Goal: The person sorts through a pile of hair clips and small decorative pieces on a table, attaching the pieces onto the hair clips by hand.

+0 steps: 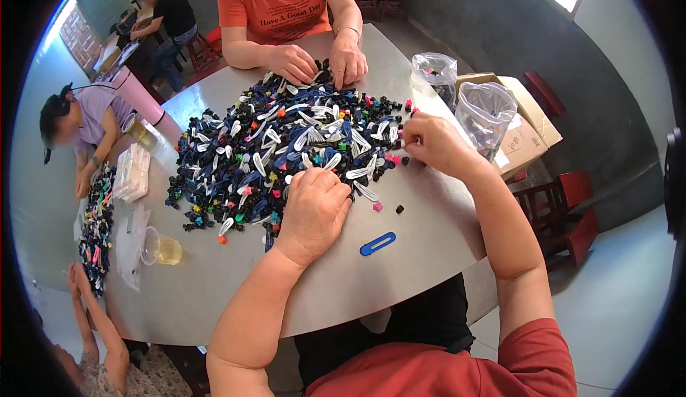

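Note:
A wide heap of hair clips, white and dark blue snap clips mixed with small black and coloured claw clips, lies on the metal table. My left hand rests at the near edge of the heap, fingers curled and pressed together; whatever they hold is hidden beneath. At the heap's right edge my right hand is closed in a pinch, its fingertips beside black and pink pieces; I cannot make out what is in them. A blue snap clip lies apart on the table near me. A pink piece and a black claw clip lie between.
Across the table, a person's hands work in the same heap. Clear plastic bags and a cardboard box stand to the right. On the left are a cup of yellowish liquid, packed sticks and another clip pile.

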Demonstrator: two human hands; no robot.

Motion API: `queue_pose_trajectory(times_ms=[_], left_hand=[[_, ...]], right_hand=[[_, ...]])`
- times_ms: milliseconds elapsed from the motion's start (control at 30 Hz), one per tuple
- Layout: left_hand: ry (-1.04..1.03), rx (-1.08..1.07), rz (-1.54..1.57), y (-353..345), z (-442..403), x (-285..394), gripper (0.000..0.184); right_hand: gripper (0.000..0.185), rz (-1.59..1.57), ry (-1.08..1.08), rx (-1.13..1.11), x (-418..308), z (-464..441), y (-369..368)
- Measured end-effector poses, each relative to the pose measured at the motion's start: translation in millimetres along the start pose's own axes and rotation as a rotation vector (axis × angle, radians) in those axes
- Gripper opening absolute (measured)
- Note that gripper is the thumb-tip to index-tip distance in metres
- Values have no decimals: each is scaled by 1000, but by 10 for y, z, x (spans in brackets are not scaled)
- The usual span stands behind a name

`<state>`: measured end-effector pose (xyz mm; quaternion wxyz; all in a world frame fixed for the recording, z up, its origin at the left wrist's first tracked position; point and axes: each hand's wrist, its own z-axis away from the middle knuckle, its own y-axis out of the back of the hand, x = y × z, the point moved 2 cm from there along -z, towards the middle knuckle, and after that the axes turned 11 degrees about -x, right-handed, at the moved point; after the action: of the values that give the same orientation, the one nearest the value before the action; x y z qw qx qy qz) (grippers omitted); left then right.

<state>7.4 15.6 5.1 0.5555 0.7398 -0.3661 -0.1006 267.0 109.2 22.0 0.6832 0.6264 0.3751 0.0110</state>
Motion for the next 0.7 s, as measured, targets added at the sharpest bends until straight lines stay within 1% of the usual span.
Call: queue_pose_trajectory(times_ms=[33,67,100,167,233,267,300,367,400,433,500,533,567,633,700], left_hand=[[-1,-1,6,1,0,-1,13],[-4,2,9,4,3,-4,13],[4,-16,0,2,7,-11,15],[2,-28,0,0,4,-4,16],[14,-27,-15,14,-2,11,16],[20,-35,-9,11,-7,9,16],[14,-35,-5,-3,-18,16,16],[3,8,-2,-10,-14,13,14],[6,1,-6,-10,-15,11,15],[6,-6,-12,-7,-17,13,15],[9,-1,-8,1,-22,24,15],[8,-4,-7,-6,-23,16,14],[14,-2,-13,-4,-24,13,14],[13,-34,-26,-8,-16,9,16],[21,-44,-33,-23,-10,1,16]], right_hand=[[10,-73,-9,35,-3,9,58],[10,-81,-32,121,-19,50,139],[11,-65,-51,251,-72,97,237],[9,21,3,528,-118,231,459],[9,87,19,735,-26,343,669],[11,109,-94,769,14,410,748],[11,113,-99,771,82,452,802],[12,283,-191,835,249,493,886],[7,377,-235,823,321,493,893],[7,368,-237,825,391,480,880],[13,479,-214,803,420,421,842],[12,384,-155,810,384,360,780],[11,168,-125,735,345,272,661],[13,86,9,499,140,113,393],[14,191,139,409,-44,-23,147]])
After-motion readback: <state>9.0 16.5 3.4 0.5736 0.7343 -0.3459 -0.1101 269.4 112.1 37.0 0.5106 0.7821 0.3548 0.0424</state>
